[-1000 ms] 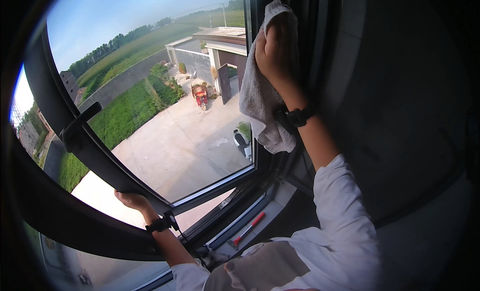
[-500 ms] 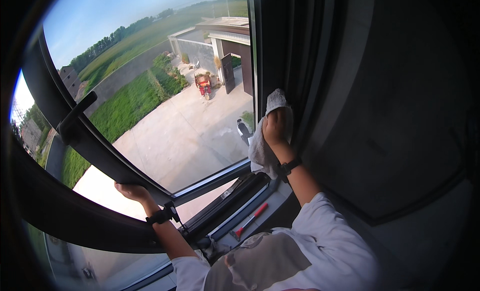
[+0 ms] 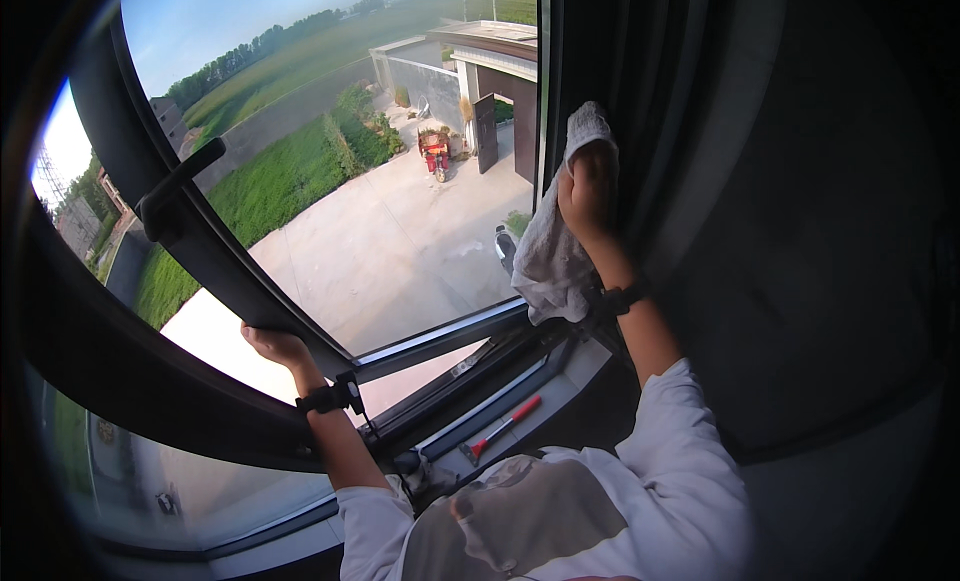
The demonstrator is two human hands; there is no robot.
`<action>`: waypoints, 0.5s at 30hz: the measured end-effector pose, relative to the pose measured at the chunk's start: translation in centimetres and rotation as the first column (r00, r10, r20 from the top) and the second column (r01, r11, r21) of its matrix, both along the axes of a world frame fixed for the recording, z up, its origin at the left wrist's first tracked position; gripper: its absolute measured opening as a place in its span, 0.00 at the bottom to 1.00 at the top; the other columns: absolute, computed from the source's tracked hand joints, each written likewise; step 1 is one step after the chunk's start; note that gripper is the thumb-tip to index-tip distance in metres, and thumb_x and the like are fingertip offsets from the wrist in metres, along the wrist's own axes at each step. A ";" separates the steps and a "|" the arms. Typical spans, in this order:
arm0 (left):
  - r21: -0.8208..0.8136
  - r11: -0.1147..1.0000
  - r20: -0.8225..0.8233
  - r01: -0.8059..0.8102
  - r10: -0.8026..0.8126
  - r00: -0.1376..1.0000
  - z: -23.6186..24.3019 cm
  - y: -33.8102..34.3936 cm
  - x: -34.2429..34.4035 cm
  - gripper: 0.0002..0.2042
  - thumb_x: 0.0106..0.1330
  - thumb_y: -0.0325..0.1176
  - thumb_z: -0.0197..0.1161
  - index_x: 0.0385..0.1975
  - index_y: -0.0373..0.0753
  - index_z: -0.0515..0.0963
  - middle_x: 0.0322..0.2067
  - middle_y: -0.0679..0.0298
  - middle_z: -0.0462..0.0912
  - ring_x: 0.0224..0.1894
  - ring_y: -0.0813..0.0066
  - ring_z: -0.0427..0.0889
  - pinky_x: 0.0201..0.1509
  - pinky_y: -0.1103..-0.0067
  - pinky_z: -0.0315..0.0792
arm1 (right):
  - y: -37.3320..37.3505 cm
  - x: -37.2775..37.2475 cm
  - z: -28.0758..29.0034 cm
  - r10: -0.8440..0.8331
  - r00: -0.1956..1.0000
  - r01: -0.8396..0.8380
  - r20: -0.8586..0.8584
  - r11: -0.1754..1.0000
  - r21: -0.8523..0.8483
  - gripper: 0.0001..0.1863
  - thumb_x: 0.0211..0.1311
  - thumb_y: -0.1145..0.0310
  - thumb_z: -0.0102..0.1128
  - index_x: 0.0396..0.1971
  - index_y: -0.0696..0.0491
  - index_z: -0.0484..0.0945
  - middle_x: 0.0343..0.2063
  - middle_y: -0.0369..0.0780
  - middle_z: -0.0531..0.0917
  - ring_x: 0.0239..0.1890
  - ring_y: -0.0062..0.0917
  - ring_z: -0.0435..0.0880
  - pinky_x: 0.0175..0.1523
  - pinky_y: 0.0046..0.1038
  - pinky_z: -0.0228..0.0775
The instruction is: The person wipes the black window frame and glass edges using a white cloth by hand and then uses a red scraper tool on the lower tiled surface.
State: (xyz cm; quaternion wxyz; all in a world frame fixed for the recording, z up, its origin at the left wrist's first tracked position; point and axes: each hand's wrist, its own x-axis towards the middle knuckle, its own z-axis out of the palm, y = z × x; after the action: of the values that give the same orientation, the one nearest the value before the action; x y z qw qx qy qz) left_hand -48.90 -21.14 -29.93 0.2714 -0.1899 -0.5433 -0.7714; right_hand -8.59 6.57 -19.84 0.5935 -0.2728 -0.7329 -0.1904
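My right hand [image 3: 588, 199] is closed around a pale grey cloth [image 3: 556, 263], part of which bulges above the fist while the rest hangs below. It is at the dark frame [image 3: 570, 61] on the right side of the window; exact contact is hidden by the cloth. On the left, my left hand [image 3: 278, 347] grips the edge of the tilted, open window sash [image 3: 255, 286], its fingers partly hidden behind the frame. Farther up that same sash member sticks out a black handle [image 3: 185, 186].
A scraper with a red handle [image 3: 522, 411] lies on the sill [image 3: 575, 376] in front of me. Beside it is a crumpled greyish item [image 3: 428, 473]. A metal stay arm [image 3: 475, 358] spans the gap under the sash. Outside lie a paved yard and a red three-wheeler [image 3: 435, 153].
My right hand has slid the cloth a little higher along the right frame. My left hand keeps its hold on the sash. The whole view has shifted slightly.
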 end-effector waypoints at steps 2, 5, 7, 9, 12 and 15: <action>0.009 1.000 -0.019 0.000 0.001 1.000 -0.1 -0.3 -0.1 0.23 0.69 0.47 0.35 0.39 0.30 0.70 0.33 0.60 0.73 0.34 0.70 0.72 0.42 0.77 0.68 | -0.9 -0.4 6.8 0.044 0.998 -0.040 -0.051 0.996 0.083 0.14 0.53 0.74 0.54 0.40 0.61 0.72 0.42 0.54 0.74 0.47 0.49 0.72 0.56 0.42 0.62; -0.094 0.990 -0.107 -0.102 0.092 0.990 -0.2 -0.1 0.0 0.24 0.69 0.46 0.36 0.36 0.28 0.71 0.35 0.59 0.72 0.36 0.68 0.72 0.43 0.77 0.67 | -1.2 -0.4 9.0 -0.020 0.996 0.029 -0.081 0.994 0.101 0.14 0.53 0.73 0.54 0.40 0.60 0.73 0.41 0.52 0.75 0.44 0.47 0.74 0.51 0.40 0.66; -0.082 0.995 -0.077 -0.062 0.056 0.995 -0.3 0.7 0.4 0.24 0.69 0.45 0.36 0.35 0.28 0.71 0.35 0.59 0.72 0.36 0.68 0.72 0.43 0.76 0.67 | -2.1 0.1 6.5 -0.098 0.995 0.101 -0.029 0.983 0.152 0.14 0.53 0.73 0.54 0.40 0.60 0.74 0.41 0.51 0.76 0.44 0.46 0.74 0.51 0.40 0.66; -0.144 0.977 -0.155 -0.156 0.134 0.979 -0.4 -0.9 -0.6 0.22 0.69 0.45 0.35 0.36 0.29 0.70 0.34 0.59 0.72 0.35 0.69 0.71 0.42 0.77 0.68 | -2.8 0.1 1.1 -0.083 0.996 0.080 0.042 0.994 0.077 0.13 0.52 0.73 0.53 0.40 0.59 0.74 0.41 0.49 0.76 0.44 0.45 0.74 0.52 0.40 0.66; -0.058 0.995 -0.046 -0.078 0.076 0.996 1.1 -0.6 1.2 0.21 0.68 0.45 0.36 0.34 0.31 0.70 0.30 0.62 0.72 0.32 0.72 0.71 0.39 0.78 0.68 | -1.8 1.3 -12.1 -0.046 0.989 0.049 0.139 0.999 -0.018 0.18 0.52 0.74 0.53 0.45 0.62 0.73 0.48 0.52 0.74 0.53 0.49 0.70 0.59 0.47 0.58; -0.032 0.998 -0.054 -0.044 0.043 0.998 0.6 -0.1 0.6 0.21 0.68 0.45 0.36 0.34 0.32 0.69 0.29 0.62 0.72 0.31 0.73 0.71 0.38 0.78 0.68 | -2.2 1.8 -21.2 -0.043 0.989 0.066 0.140 0.984 -0.167 0.21 0.51 0.74 0.54 0.48 0.61 0.73 0.51 0.52 0.73 0.55 0.48 0.69 0.60 0.47 0.57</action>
State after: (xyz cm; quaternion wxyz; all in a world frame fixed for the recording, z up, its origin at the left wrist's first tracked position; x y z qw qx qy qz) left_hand -48.28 -21.20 -29.31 0.2993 -0.2030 -0.5527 -0.7508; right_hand -6.82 4.33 -41.00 0.5111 -0.3293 -0.7774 -0.1612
